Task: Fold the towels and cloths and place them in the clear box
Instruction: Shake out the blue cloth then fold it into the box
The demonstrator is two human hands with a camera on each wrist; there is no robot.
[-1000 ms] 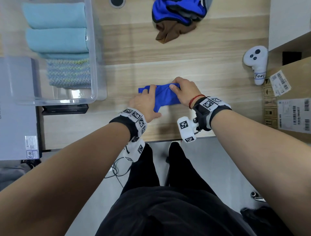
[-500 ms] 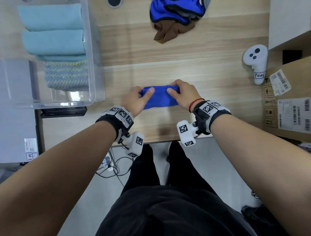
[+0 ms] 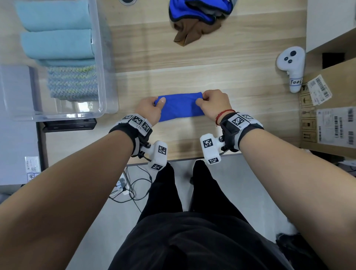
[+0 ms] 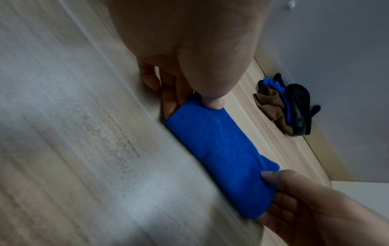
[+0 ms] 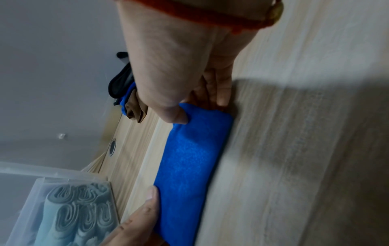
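Note:
A folded blue cloth (image 3: 180, 106) (image 4: 221, 154) (image 5: 189, 159) lies flat on the wooden table near its front edge. My left hand (image 3: 151, 108) (image 4: 189, 93) pinches its left end, thumb on top and fingers underneath. My right hand (image 3: 212, 104) (image 5: 189, 106) pinches the right end in the same way. The clear box (image 3: 107, 73) (image 5: 38, 183) stands at the left and holds folded light blue towels (image 3: 55, 44) and a knitted cloth (image 3: 72, 82). A heap of unfolded blue, brown and dark cloths (image 3: 194, 21) (image 4: 288, 106) lies at the table's far side.
A white controller (image 3: 291, 67) lies at the right, beside a cardboard box (image 3: 331, 108) with labels. A round cable hole (image 3: 128, 1) is at the far edge. A black flat device (image 3: 69, 125) sits under the clear box's near side. Cables lie on the floor below.
The cloth has been spread into a longer flat strip. Both hands moved apart from its middle to its two ends and now pinch them.

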